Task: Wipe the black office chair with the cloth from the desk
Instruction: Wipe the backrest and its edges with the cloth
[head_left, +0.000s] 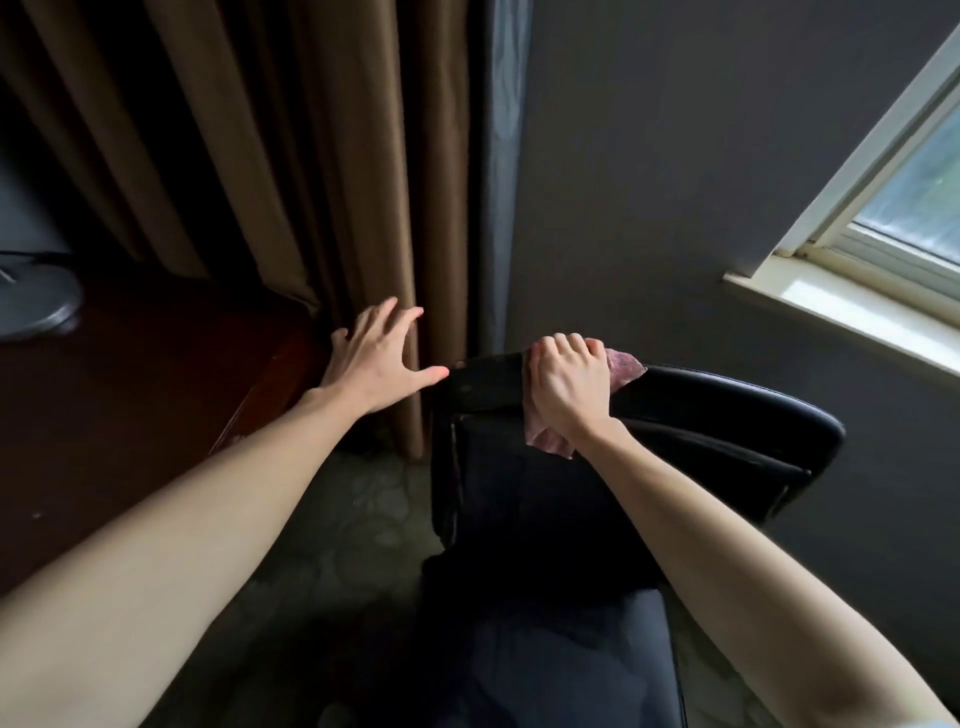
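Observation:
The black office chair (701, 410) stands below me, its backrest top toward the wall and its seat near the frame's bottom. My right hand (569, 384) grips a pink cloth (626, 366) wrapped over the top edge of the backrest; cloth ends stick out to the right of the fingers and hang below the wrist. My left hand (376, 358) hovers with fingers spread just left of the backrest's upper left corner, its thumb tip at or almost at that corner, holding nothing.
A dark wooden desk (130, 405) with a round grey stand base (36, 306) is at the left. Brown curtains (311, 182) hang behind the chair. A grey wall and a white window sill (857, 312) are at the right. Patterned carpet lies below.

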